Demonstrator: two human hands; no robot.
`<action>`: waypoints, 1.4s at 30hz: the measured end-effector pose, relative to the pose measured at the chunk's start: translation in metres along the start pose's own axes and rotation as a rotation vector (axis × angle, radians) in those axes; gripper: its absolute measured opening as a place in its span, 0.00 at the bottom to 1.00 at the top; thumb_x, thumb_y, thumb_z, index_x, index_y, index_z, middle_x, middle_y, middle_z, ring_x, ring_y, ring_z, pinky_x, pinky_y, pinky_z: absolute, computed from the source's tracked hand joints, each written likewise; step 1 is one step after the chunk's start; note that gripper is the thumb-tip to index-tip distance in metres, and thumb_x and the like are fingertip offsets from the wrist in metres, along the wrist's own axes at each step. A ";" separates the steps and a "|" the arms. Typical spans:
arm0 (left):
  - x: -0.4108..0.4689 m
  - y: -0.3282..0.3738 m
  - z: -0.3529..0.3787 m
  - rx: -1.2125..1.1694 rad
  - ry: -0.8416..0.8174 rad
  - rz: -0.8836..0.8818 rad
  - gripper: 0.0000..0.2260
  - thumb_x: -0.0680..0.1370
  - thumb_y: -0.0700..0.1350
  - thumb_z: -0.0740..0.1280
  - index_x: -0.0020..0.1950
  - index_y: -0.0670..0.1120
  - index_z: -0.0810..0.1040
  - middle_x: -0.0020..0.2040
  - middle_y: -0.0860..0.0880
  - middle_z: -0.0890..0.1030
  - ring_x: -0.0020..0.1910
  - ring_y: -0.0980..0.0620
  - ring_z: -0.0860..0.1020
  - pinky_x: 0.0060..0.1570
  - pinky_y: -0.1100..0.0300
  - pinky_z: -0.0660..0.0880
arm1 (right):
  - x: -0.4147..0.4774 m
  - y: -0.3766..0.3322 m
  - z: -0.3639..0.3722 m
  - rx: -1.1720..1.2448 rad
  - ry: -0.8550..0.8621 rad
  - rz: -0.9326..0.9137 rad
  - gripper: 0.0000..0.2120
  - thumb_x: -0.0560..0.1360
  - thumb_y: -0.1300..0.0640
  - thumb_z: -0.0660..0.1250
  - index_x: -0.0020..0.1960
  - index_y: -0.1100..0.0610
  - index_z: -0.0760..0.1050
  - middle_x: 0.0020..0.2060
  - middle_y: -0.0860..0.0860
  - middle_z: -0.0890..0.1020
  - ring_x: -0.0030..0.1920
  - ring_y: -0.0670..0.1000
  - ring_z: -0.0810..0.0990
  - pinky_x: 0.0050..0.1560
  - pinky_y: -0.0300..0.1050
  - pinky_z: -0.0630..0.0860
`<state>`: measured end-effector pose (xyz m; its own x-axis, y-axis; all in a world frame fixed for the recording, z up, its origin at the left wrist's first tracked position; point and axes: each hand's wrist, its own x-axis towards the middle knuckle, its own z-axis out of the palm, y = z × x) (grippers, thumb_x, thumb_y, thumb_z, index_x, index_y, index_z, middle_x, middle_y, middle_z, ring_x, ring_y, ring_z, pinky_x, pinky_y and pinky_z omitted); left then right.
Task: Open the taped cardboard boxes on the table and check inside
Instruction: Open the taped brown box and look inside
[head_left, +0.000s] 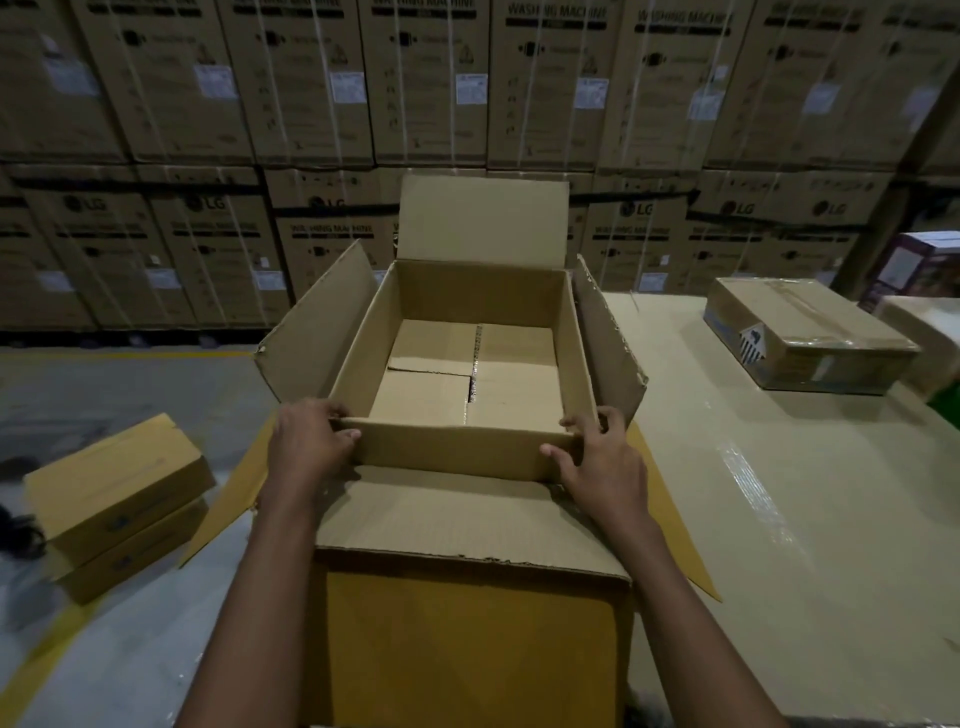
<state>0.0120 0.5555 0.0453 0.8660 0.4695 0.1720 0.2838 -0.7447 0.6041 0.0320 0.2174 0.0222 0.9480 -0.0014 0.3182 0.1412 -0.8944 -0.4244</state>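
Two small yellowish cartons (117, 499) lie stacked on the floor at far left, off the worktop, so we judge them outside our present job. Next, our left hand (311, 447) grips the near left corner of the open cardboard box (467, 452), its fingers (332, 408) curled over the corner and the thumb laid along the front wall. The box stands at the left end of the worktop (779, 493) with all four flaps thrown wide. The side flaps splay outwards, the far one stands up and the near one folds down towards us, which leaves the interior fully in sight. Inside we see only the bottom flaps; it looks empty. Our right hand (597, 462) mirrors the left at the near right corner, fingers (597, 418) curled over the rim, thumb pressed on the front wall. Holding both corners steadies the box while we check it, and probably readies it for moving aside. Further right, well apart, a flat taped box (810, 332) waits on the worktop under clear tape; we judge it due for opening next. At the far right edge stands a purple carton (924, 265).
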 end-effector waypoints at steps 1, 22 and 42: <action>0.002 -0.003 0.003 0.025 -0.054 -0.006 0.09 0.73 0.46 0.77 0.49 0.59 0.83 0.52 0.47 0.82 0.49 0.48 0.80 0.42 0.53 0.82 | 0.000 0.000 0.002 -0.023 -0.050 -0.005 0.22 0.78 0.40 0.69 0.69 0.46 0.75 0.77 0.55 0.63 0.64 0.59 0.79 0.59 0.54 0.81; 0.015 -0.001 0.010 0.385 -0.209 0.251 0.10 0.83 0.45 0.63 0.60 0.42 0.78 0.59 0.39 0.74 0.62 0.40 0.71 0.60 0.45 0.72 | 0.016 0.001 0.012 -0.274 -0.260 -0.106 0.13 0.85 0.50 0.58 0.65 0.53 0.74 0.72 0.60 0.64 0.64 0.59 0.74 0.56 0.55 0.78; 0.022 -0.010 0.021 0.621 -0.374 0.256 0.12 0.84 0.51 0.62 0.61 0.47 0.81 0.63 0.43 0.80 0.68 0.42 0.69 0.65 0.48 0.67 | 0.013 0.001 0.010 -0.297 -0.204 -0.134 0.13 0.82 0.49 0.67 0.64 0.50 0.79 0.79 0.53 0.65 0.81 0.54 0.56 0.59 0.56 0.76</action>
<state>0.0372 0.5634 0.0269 0.9861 0.1372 -0.0941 0.1390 -0.9902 0.0137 0.0468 0.2209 0.0178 0.9681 0.1870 0.1666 0.2078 -0.9712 -0.1170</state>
